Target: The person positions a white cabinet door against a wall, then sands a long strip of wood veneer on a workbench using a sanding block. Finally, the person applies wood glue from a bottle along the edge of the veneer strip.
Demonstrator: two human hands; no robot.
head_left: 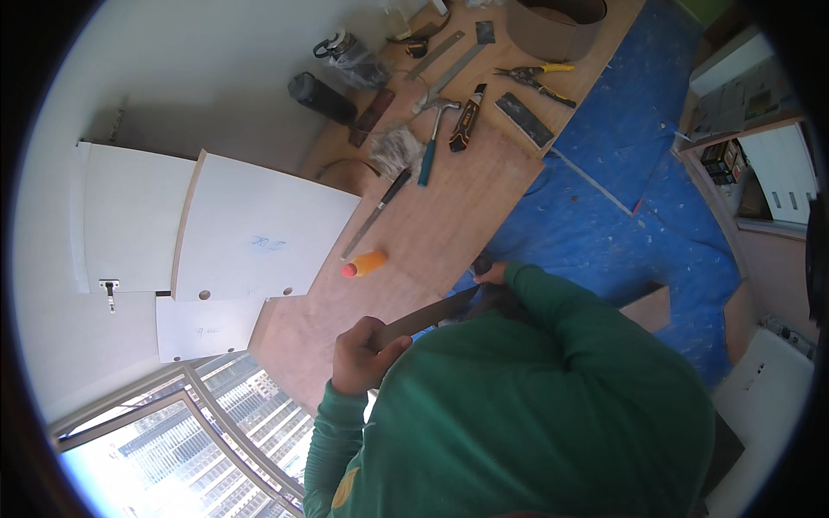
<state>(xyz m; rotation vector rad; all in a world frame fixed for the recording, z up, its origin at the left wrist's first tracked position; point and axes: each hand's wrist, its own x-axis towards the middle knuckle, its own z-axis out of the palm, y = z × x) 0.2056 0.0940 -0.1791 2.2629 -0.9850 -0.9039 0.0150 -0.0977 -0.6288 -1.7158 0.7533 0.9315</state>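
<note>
While we gripped the strip (427,316) off the board's (432,233) near edge, left hand (361,356) clamped one end, right hand (494,274) pinched the other. Bottle (364,264) lay near. Judgement: keep both ends level, wrists steady.

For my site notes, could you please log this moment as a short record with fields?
Setting: plywood sheet laid over a blue floor covering
Left hand: closed around one end of a long thin strip
Right hand: at the strip's far end, partly hidden by the green sleeve
Nearest loose item: orange bottle with red cap, lying on the plywood
Tools further off: hammer, utility knife, yellow-handled snips, metal ruler
Beside the plywood: white cabinet panels
</note>
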